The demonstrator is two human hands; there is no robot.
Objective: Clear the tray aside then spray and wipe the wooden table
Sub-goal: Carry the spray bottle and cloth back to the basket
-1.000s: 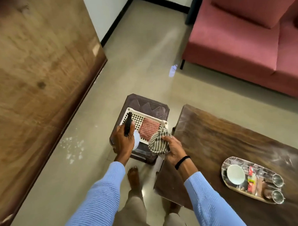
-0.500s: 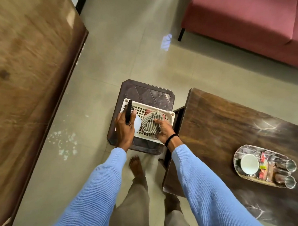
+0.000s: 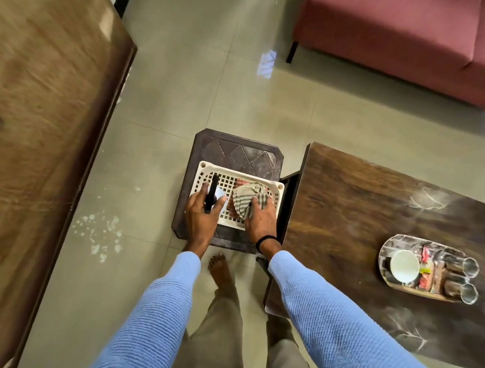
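While both hands work over one white basket (image 3: 204, 168) on the dark stool (image 3: 234, 145), the left hand (image 3: 201, 216) curls its fingers round one spray bottle (image 3: 212, 195). The right hand (image 3: 261, 219) grips one striped cloth (image 3: 247, 196) at the basket's right edge. The stool stands just beside the wooden table's (image 3: 348, 207) end edge. One tray (image 3: 381, 257) sits on the table, well apart from that edge, holding one white bowl (image 3: 404, 264) and two glasses (image 3: 468, 268). Open floor (image 3: 204, 88) lies beyond the stool.
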